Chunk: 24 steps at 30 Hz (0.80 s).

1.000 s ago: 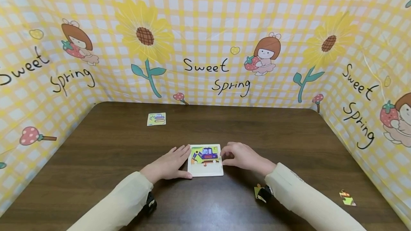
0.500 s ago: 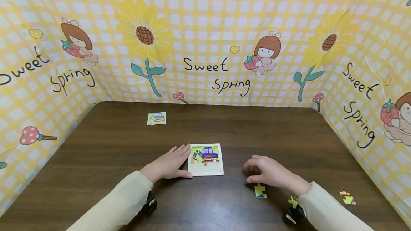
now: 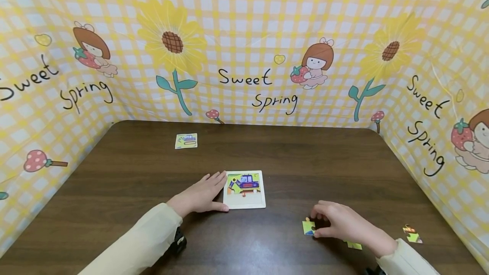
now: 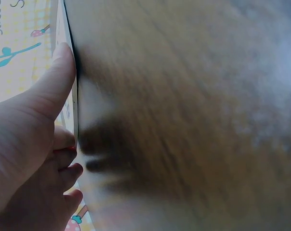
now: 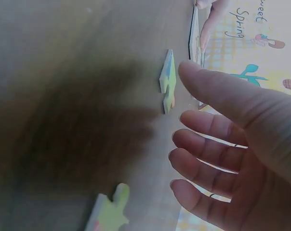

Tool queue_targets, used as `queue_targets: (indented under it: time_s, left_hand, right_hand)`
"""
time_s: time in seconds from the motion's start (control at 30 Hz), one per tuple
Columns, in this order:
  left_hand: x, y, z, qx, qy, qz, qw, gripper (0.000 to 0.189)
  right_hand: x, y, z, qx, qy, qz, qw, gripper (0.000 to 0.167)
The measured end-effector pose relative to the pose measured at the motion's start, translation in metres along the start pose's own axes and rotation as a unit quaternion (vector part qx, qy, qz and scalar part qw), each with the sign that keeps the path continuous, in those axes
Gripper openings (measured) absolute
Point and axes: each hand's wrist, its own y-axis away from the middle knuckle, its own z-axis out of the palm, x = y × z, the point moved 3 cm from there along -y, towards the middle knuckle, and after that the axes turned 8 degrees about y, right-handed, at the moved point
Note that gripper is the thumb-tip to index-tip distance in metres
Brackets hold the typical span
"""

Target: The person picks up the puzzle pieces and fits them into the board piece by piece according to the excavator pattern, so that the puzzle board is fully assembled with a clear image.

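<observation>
A white puzzle tray (image 3: 248, 202) lies on the table, with joined pieces picturing a purple digger across its upper part. My left hand (image 3: 199, 195) rests flat against the tray's left side, fingers and thumb extended. Well to the right, my right hand (image 3: 341, 223) hovers low beside a green puzzle piece (image 3: 307, 228), thumb and fingers spread around its right side. The right wrist view shows a gap between thumb and fingers, with that piece lying just beyond them. A second puzzle piece (image 3: 354, 245) is partly hidden under the right hand.
Another loose puzzle piece (image 3: 413, 237) lies farther right. Toward the back left is a small card (image 3: 186, 141) with a digger picture. A yellow checked cloth (image 3: 244, 33) with printed flowers surrounds the brown table (image 3: 114, 198) at the back and sides.
My right hand has left the tray's right edge and travelled right and nearer to me, down to the loose pieces. The left hand has stayed at the tray.
</observation>
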Motion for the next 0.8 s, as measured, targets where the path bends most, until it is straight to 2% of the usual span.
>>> queue_targets:
  time_s: [0.4,0.8]
  left_hand:
    - [-0.0002,-0.0002,0.0,0.003,0.0,0.004,1.0,0.087]
    - [0.0002,0.0002,0.0003,0.003,0.002,0.007,1.0,0.087]
  right_hand:
    - [0.0002,0.0067,0.0064,0.049,0.031,-0.026,0.998,0.027]
    - [0.0009,0.0073,0.0071,0.06,0.03,-0.037,0.9971,0.027]
